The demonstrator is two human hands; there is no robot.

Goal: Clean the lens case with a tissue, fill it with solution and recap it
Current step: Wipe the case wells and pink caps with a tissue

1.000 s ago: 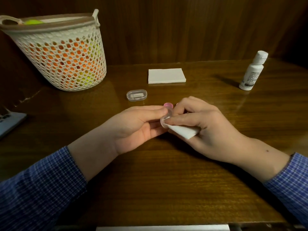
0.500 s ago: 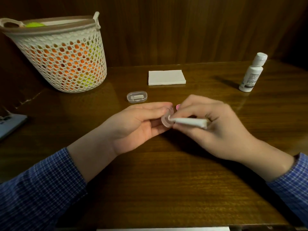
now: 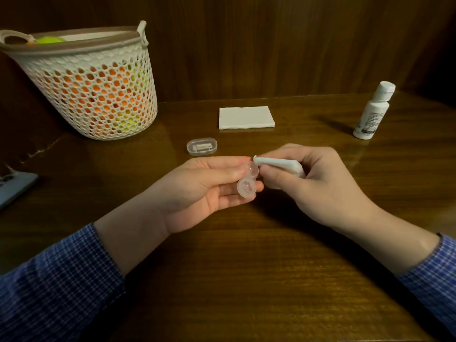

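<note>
My left hand (image 3: 204,191) holds a clear two-well lens case (image 3: 247,183) between thumb and fingers, wells facing me, above the table's middle. My right hand (image 3: 318,183) pinches a folded white tissue (image 3: 276,162), whose tip touches the case's upper well. No caps are on the case that I can see. The white solution bottle (image 3: 373,112) stands capped at the back right. A stack of folded tissues (image 3: 246,117) lies at the back centre.
A small clear plastic box (image 3: 201,146) lies just beyond my left hand. A white mesh basket (image 3: 91,82) with orange and green things inside stands at the back left. A grey object (image 3: 14,188) lies at the left edge. The wooden table (image 3: 246,267) meets a wooden wall behind.
The case has turned in my left hand so both wells now face me. The tissue went from a flat fold to a narrow roll pointing at the upper well. The pink piece is out of sight.
</note>
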